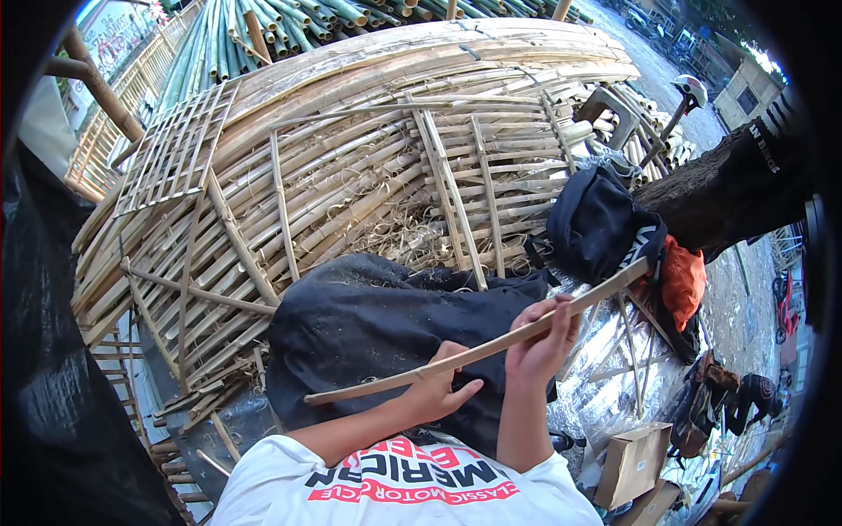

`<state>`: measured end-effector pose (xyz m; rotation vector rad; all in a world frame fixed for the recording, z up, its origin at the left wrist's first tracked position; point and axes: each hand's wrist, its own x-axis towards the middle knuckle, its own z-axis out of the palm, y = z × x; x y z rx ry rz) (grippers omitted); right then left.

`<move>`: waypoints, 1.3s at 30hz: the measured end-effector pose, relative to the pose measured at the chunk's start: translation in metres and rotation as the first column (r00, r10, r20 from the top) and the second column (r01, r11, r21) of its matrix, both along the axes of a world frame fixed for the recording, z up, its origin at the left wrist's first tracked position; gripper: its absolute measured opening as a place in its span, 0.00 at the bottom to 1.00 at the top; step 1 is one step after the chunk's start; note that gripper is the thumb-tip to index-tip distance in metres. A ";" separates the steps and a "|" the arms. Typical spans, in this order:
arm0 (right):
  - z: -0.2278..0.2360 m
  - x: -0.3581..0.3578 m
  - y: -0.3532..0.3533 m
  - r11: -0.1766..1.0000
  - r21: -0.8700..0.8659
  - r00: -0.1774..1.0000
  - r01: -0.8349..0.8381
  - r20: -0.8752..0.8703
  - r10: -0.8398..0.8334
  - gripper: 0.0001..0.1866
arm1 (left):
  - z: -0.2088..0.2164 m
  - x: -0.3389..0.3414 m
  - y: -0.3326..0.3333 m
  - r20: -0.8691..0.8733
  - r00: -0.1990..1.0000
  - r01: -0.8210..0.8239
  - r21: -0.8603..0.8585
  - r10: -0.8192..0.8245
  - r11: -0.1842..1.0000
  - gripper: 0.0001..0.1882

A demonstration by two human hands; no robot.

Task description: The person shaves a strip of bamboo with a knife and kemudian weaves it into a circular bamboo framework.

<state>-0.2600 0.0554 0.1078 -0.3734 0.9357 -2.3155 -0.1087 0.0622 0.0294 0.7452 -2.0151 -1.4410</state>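
Note:
A long, flat bamboo slat (491, 348) is held up slantwise in front of my chest, its right end higher and farther away. My left hand (430, 386) is closed around its middle from below, fingertips behind it and thumb standing a little apart. Farther right, my right hand (542, 344) grips the same slat, with the fingers pressed against it. Under the slat, dark cloth (351, 324) is spread over my lap. My white shirt shows at the lower edge.
Beyond the cloth lie many split bamboo strips (342, 210) with shavings among them. A bamboo lattice panel (180, 145) rests at the left. To the right are a black backpack (596, 219), an orange bag (682, 282), a tree trunk (702, 188) and a cardboard box (633, 463).

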 end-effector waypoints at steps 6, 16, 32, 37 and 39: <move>0.034 -0.032 -0.007 0.982 -0.138 0.990 0.125 -0.049 -0.133 0.10 | -0.023 0.033 0.006 0.262 0.905 0.310 0.136 -0.336 0.941 0.20; 0.070 -0.110 0.035 0.865 -0.493 0.922 0.094 -0.284 -0.262 0.13 | 0.018 0.066 -0.015 0.160 0.707 0.536 0.513 -0.689 0.670 0.25; 0.083 -0.133 -0.022 0.968 -0.245 0.657 0.053 -0.722 -0.219 0.30 | 0.015 0.085 -0.109 0.294 0.952 0.019 0.202 -0.079 0.979 0.18; 0.095 -0.123 -0.065 0.969 -0.159 0.588 0.188 -0.772 -0.241 0.30 | -0.006 0.106 -0.127 0.237 0.949 -0.205 -0.029 0.206 0.978 0.11; 0.101 -0.119 -0.089 0.977 -0.161 0.574 0.139 -0.791 -0.212 0.32 | -0.026 0.118 -0.131 0.061 0.940 -0.335 -0.033 0.336 0.942 0.07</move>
